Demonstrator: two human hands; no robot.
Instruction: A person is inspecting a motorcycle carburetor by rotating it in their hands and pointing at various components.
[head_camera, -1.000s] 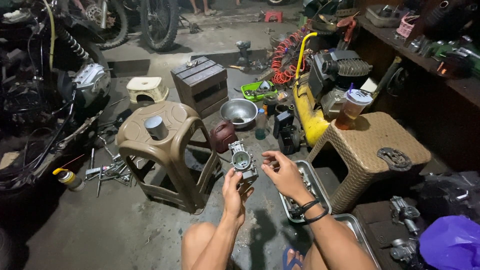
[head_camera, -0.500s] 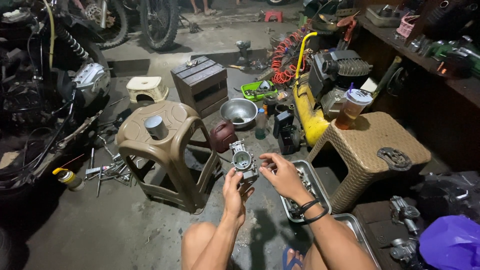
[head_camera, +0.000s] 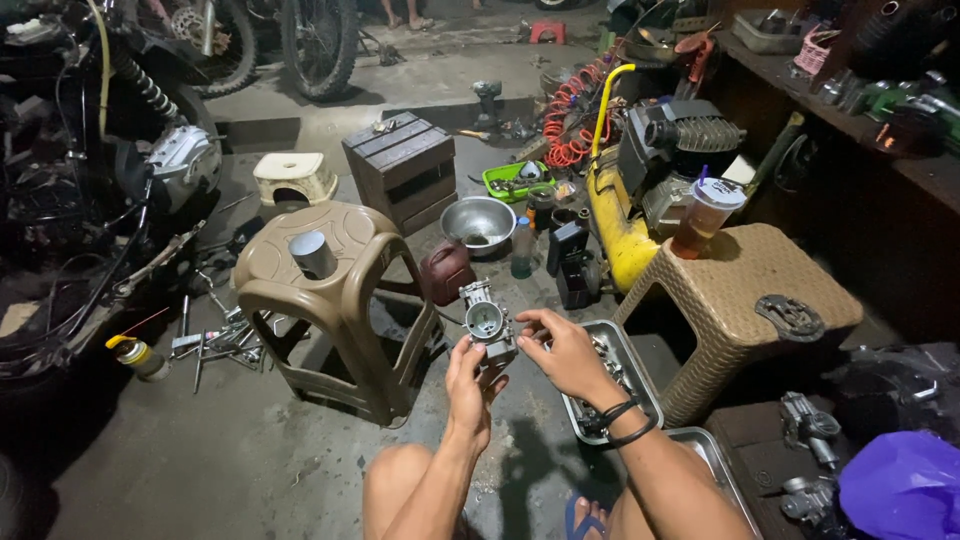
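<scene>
Little has shifted: grey metal carburettor (head_camera: 487, 322), right of brown plastic stool (head_camera: 335, 300), gripped by left hand (head_camera: 467, 385); right hand (head_camera: 562, 352) fingers pinch it—should be steadied.

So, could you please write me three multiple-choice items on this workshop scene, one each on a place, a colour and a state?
1. Where does the grey cylinder stand?
A. on the brown plastic stool
B. in the steel bowl
C. on the wicker stool

2. What colour is the coiled hose?
A. blue
B. orange-red
C. white

3. How is the carburettor held?
A. lying on the floor
B. resting in the metal tray
C. in the left hand, the right hand touching it

Answers: 1 A, it sits on the stool's seat; 2 B, the coils show orange-red; 3 C, both hands meet at it above the floor.
</scene>
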